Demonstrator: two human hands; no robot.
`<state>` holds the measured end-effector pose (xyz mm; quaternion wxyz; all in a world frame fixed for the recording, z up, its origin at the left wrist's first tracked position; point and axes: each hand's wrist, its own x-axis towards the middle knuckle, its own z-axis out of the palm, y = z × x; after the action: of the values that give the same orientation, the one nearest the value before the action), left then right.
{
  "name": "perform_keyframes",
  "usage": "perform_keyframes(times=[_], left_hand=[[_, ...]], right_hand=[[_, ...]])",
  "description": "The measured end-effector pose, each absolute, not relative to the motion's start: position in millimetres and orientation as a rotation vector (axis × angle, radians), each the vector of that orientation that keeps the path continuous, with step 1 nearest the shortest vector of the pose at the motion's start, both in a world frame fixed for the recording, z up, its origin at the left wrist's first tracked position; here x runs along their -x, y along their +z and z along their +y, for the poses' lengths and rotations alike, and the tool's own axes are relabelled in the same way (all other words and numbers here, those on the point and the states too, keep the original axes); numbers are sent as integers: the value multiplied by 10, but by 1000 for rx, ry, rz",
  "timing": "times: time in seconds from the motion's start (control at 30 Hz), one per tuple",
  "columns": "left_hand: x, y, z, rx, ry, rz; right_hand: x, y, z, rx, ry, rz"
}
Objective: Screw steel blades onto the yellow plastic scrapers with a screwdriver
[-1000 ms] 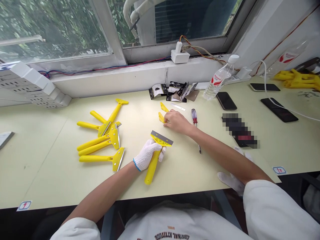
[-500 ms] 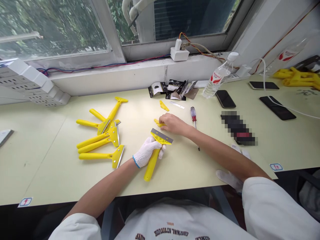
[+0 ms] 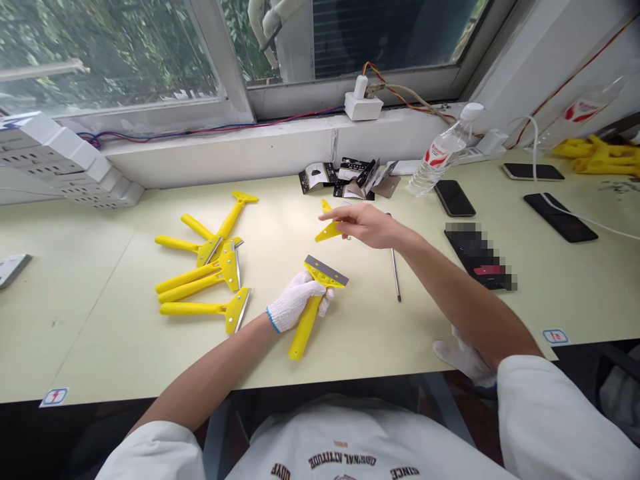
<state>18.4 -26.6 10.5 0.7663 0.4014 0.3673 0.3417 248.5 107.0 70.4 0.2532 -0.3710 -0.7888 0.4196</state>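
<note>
**Careful: Sharp Things Close By**

The gloved left hand [image 3: 294, 301] curls shut around the handle of a yellow scraper [image 3: 306, 333]. This scraper is at the middle of the desk [image 3: 100, 347], on the near side. Its steel blade [image 3: 326, 270] points to the far side.

The bare right hand [image 3: 367, 225] reaches left, with its fingers [image 3: 345, 217] stretched out. They are just beside two small yellow plastic pieces [image 3: 327, 231], a little past the blade. I cannot tell if the hand pinches a piece.

A heap of yellow scrapers [image 3: 220, 273] lies to the left. A steel screwdriver shaft [image 3: 395, 270] lies just right of the right hand.

The bare hand could get cut if it slips onto the blade, since no glove covers it. A fast move could knock the small pieces away. A bump could also make the heap slide, and its blades could nick skin.
</note>
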Motion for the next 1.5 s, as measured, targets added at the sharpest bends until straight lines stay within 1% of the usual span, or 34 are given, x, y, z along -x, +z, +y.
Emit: perform_keyframes(times=[0.1, 0.17, 0.27, 0.4, 0.47, 0.6, 0.67, 0.9, 1.23, 1.3, 1.43, 1.47, 1.5], left_hand=[[-176, 89, -256, -910, 735, 795], [-169, 77, -250, -934, 734, 784], [-162, 68, -245, -959, 731, 779], [-168, 68, -245, -969, 743, 777], [-174, 63, -244, -955, 757, 764], [-176, 47, -241, -955, 760, 748], [-174, 48, -242, -970, 756, 743], [-177, 51, -261, -970, 763, 769], [-195, 74, -276, -1068, 751, 912], [-195, 77, -283, -1057, 749, 902], [-174, 69, -292, -1067, 738, 898], [-166, 66, -291, -1068, 726, 906], [-157, 62, -289, -1066, 714, 914]], right_hand=[[-2605, 924, 1025, 929, 1404, -1931], [-2619, 1013, 972, 899, 1519, -1835], [-2556, 1038, 898, 865, 1612, -1820], [-2397, 952, 795, 916, 1688, -1920], [-2315, 911, 720, 987, 1631, -1979], [-2174, 867, 554, 1121, 1263, -2206], [-2122, 848, 491, 1156, 1160, -2250], [-2034, 786, 409, 1184, 1168, -2184], [-1977, 727, 327, 1385, 839, -2293], [-2027, 731, 409, 1379, 952, -2312], [-2210, 791, 689, 1261, 1532, -2308], [-2275, 806, 769, 1290, 1543, -2268], [-2347, 817, 849, 1362, 1446, -2245]])
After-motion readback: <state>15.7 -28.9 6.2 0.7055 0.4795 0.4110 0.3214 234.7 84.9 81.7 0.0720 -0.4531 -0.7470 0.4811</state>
